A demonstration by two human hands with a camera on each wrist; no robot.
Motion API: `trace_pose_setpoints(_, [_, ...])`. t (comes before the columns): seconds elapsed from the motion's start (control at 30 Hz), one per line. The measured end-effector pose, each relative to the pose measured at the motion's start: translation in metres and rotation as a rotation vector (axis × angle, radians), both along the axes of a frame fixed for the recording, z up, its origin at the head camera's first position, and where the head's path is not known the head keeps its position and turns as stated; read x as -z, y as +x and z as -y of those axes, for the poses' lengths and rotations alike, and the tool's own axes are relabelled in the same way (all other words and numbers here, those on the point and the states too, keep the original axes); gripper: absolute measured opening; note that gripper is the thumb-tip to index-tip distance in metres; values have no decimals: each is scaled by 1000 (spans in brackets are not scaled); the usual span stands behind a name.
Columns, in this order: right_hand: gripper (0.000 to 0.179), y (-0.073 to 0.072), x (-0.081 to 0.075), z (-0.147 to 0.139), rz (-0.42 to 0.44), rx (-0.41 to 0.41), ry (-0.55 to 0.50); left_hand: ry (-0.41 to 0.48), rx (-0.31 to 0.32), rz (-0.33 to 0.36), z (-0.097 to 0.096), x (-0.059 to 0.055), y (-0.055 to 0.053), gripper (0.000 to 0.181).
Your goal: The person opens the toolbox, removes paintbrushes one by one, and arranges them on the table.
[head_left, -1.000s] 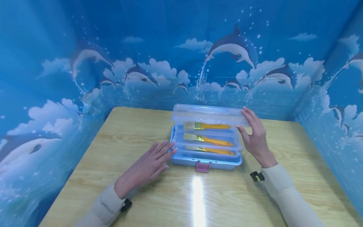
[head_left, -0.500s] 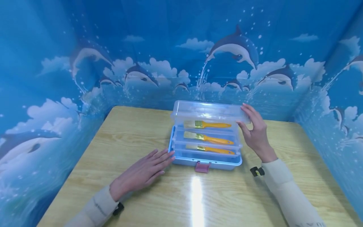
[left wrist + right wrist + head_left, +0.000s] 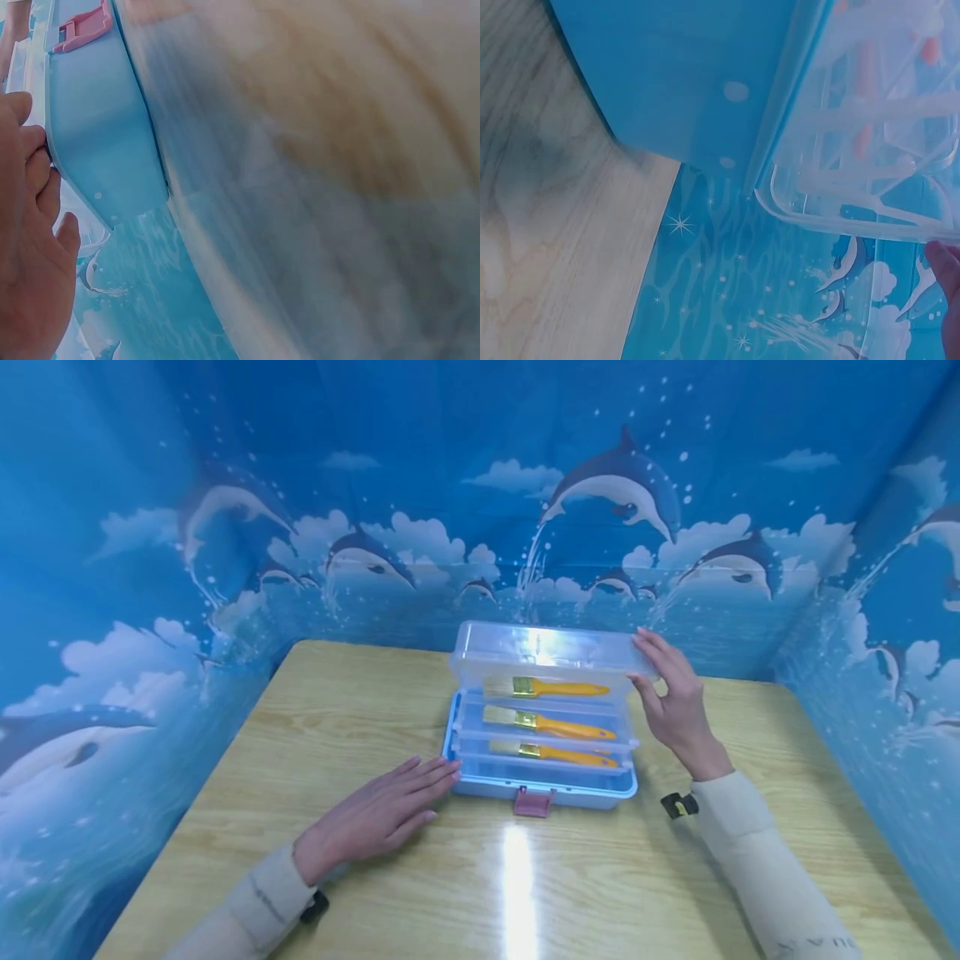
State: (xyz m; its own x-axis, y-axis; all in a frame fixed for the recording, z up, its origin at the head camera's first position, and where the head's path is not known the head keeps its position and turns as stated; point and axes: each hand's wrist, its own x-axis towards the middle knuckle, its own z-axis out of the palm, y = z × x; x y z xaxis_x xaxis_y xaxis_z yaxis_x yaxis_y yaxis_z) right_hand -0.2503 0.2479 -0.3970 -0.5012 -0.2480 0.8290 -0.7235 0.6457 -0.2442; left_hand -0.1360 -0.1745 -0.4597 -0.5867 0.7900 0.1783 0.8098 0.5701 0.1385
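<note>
A light-blue plastic storage box with a pink latch sits on the table, its clear lid raised and tilted back. Stepped clear trays inside hold three flat paintbrushes with orange handles: a back brush, a middle brush and a front brush. My right hand grips the lid's right end between thumb and fingers; in the right wrist view the thumb is at the lid's edge. With straight fingers, my left hand touches the box's front left corner.
The box stands on a wood-grain table, toward its back edge. Behind and beside the table hangs a blue dolphin-print curtain. A bright light reflection streaks the table in front of the latch.
The lid has tilted farther back, with my right hand holding it at the right end. My left hand has dropped slightly from over the tray's left end to the box's front left corner.
</note>
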Motion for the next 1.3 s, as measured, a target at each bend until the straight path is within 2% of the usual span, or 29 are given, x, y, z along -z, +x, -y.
trace_pose_setpoints(0.13, [50, -3, -1, -3, 2, 3, 12, 34, 11, -10, -1, 2, -1, 53])
trace_pose_setpoints(0.23, [45, -7, -3, -6, 14, -23, -4, 50, 17, -24, -1, 2, -1, 53])
trace_pose_setpoints(0.37, [39, -13, -4, -9, 33, -57, -54, 38, 11, -14, -1, 2, 0, 55])
trace_pose_setpoints(0.63, [39, -21, -3, -14, 76, -26, -103, -4, -15, 15, -2, -2, -2, 57])
trace_pose_setpoints(0.97, [40, -25, 0, -15, 114, -36, -129, -9, -8, -21, -4, -2, -3, 58])
trace_pose_setpoints(1.17, [42, -27, 0, -14, 157, -52, -178, -13, -1, 3, -4, -2, -3, 57])
trace_pose_setpoints(1.3, [41, -21, -6, -8, 184, -71, -215, -15, -11, 27, -5, -2, -2, 56])
